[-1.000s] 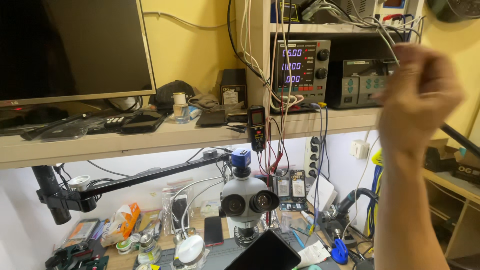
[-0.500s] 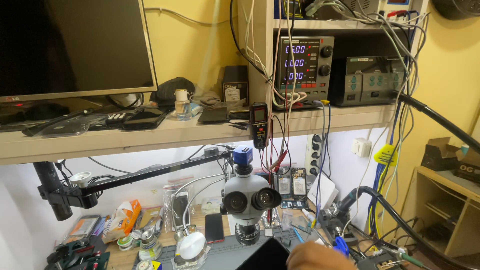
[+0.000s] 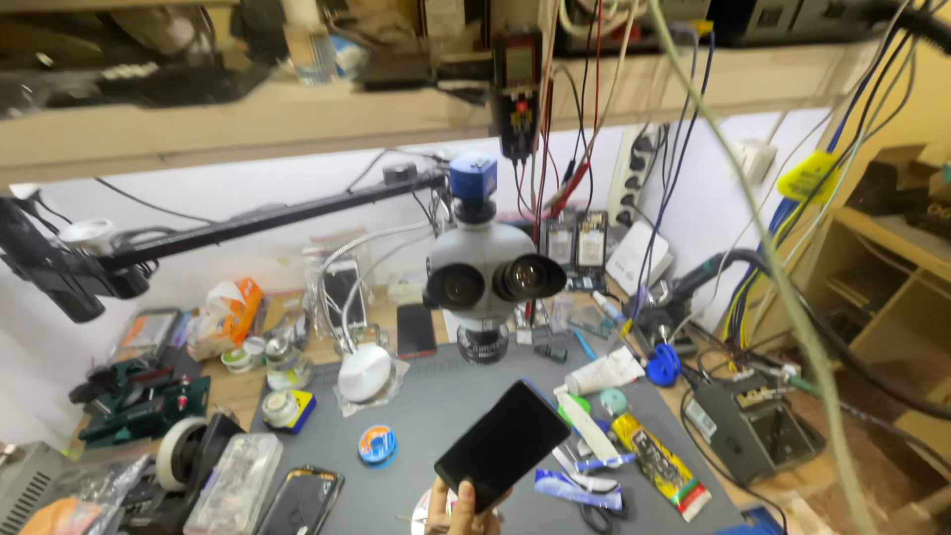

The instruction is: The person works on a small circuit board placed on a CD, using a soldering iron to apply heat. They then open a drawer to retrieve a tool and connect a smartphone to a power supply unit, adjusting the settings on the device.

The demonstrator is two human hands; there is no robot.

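At the left edge of the workbench lie a green tool case and a clear plastic box. A white round lamp head rests at the left edge of the grey work mat, with a blue solder-wick spool near it. At the mat's near edge, one hand, side indeterminate, has its fingers closed on the lower end of a black smartphone, held tilted above the mat, screen dark. A stereo microscope stands at the mat's far edge. Right of the phone lie a white tube, a yellow packet and a blue tape dispenser.
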